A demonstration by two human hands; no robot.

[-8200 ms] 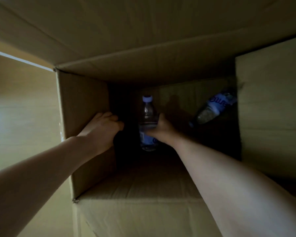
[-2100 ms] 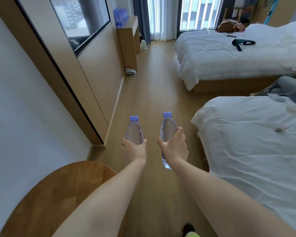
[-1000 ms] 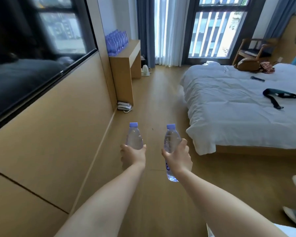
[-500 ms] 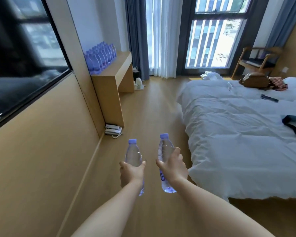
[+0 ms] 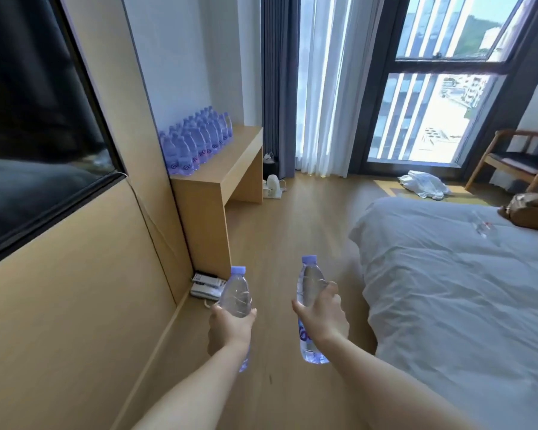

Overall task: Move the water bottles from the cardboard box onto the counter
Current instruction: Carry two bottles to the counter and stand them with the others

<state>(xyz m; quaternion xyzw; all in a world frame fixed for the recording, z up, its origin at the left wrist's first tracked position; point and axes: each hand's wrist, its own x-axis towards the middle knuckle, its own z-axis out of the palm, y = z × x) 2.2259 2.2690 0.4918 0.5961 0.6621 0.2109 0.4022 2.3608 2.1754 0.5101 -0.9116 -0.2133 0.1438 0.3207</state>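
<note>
Two upright water bottles, left bottle [image 5: 236, 294] gripped in left hand [image 5: 230, 325], right bottle [image 5: 308, 293] in right hand [image 5: 322, 318]; likely light, thin-walled, smooth, best held mid-body.

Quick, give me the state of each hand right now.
Left hand: closed around a water bottle, held upright.
Right hand: closed around a second water bottle, cap tilted slightly left.

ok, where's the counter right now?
Head view, upper left: the counter stands against the left wall ahead of both hands, short of the curtain, with rows of bottles on its wall side.
</note>
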